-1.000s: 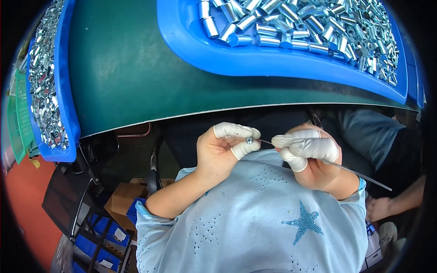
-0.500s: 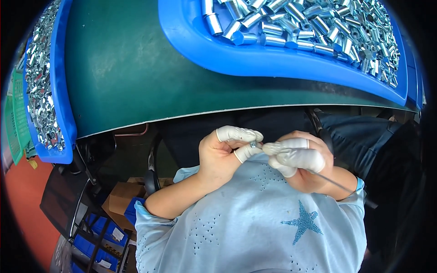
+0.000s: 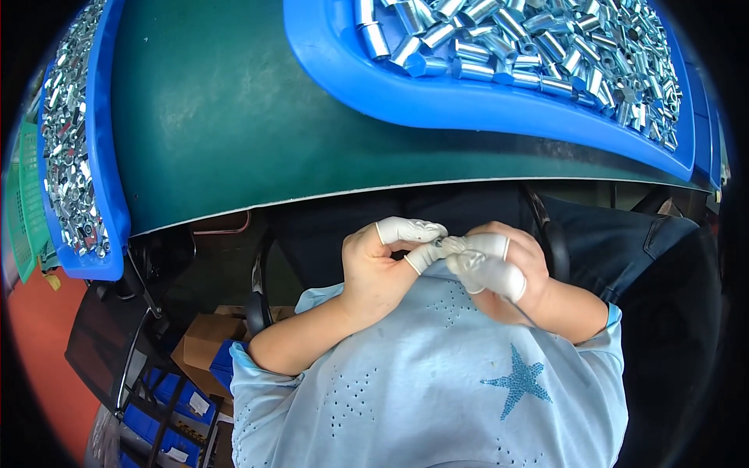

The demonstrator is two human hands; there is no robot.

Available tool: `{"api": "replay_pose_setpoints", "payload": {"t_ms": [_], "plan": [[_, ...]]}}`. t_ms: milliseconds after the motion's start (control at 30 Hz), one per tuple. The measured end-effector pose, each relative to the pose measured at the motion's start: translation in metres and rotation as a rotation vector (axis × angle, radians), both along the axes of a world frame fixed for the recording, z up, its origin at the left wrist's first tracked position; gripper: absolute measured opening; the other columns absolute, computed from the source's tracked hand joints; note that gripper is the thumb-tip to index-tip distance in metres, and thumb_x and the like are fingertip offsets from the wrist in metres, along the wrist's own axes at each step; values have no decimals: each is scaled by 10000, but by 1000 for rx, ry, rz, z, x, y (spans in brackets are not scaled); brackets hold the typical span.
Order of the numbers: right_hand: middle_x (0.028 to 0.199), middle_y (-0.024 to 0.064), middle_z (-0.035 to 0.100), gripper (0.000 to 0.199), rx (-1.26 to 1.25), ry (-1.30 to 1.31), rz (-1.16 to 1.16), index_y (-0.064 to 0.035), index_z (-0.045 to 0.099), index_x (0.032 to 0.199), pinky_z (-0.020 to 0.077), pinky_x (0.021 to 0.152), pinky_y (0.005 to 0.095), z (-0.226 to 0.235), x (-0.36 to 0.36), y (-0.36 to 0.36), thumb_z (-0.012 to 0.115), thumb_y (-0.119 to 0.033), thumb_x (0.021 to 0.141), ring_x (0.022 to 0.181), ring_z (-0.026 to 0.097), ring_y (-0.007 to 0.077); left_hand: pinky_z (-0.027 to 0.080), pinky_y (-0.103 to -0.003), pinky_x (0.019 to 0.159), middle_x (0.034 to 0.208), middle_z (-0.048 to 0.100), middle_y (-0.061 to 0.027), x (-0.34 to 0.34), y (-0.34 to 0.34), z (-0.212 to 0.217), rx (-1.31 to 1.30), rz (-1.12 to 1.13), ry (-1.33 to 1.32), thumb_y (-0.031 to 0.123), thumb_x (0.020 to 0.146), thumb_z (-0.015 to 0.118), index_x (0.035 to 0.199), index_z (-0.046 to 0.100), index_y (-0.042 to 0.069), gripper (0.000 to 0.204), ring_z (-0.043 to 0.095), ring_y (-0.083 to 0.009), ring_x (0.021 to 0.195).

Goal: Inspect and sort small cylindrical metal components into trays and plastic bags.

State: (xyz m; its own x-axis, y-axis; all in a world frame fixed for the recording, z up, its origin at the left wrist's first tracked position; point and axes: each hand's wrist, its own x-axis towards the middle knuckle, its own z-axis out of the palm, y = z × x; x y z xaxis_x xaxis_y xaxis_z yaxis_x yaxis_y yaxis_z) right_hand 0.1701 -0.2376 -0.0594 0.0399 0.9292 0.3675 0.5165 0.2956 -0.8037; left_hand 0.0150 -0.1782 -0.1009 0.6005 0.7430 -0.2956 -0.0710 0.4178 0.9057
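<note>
A small metal piece [image 3: 439, 242], mostly hidden, sits between the left hand's [image 3: 390, 256] pinched fingertips; the right hand [image 3: 505, 267] meets them — its fingers closed on a thin, blurred rod [image 3: 521, 313]. Beyond lies the green table [image 3: 218, 117], bearing a blue tray [image 3: 468, 108] of shiny metal cylinders [image 3: 546, 47].

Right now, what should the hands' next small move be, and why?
Perhaps ease the right hand slightly back from the left hand: their white finger cots meet, mostly hiding the small metal piece between them, and whether the thin rod in the right hand touches it can't be seen.
</note>
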Motion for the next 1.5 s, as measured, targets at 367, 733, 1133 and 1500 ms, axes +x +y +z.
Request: {"api": "replay_pose_setpoints", "payload": {"t_ms": [367,733,1133,1500], "plan": [[838,166,626,220,-66,58,-31,-18,482,903,500,533,311,-1,0,-3,639,57,769,617,610,245,543,-276,729,894,664,-121,-2,2,-3,83,-60,-4,-38,732,700,864,595,-17,170,660,-176,813],[948,206,622,239,-70,210,39,-29,457,996,518,600,291,21,13,-7,582,60,813,697,622,230,550,-325,773,938,643,-146,0,5,2,-174,-19,-232,-123,744,636,895,570,-9,200,645,-211,878],[853,165,642,230,-8,275,-105,-4,546,836,519,557,271,19,7,-8,733,12,703,662,638,226,548,-335,786,947,641,-144,0,1,2,-240,1,-297,-123,749,631,915,571,-2,214,633,-218,916],[837,178,624,238,84,-210,-2,3,456,901,503,522,297,6,-3,-3,636,67,760,595,599,229,532,-314,772,953,643,-150,-2,-4,2,-43,-38,-34,-90,750,653,905,565,-1,199,628,-205,907]]}}
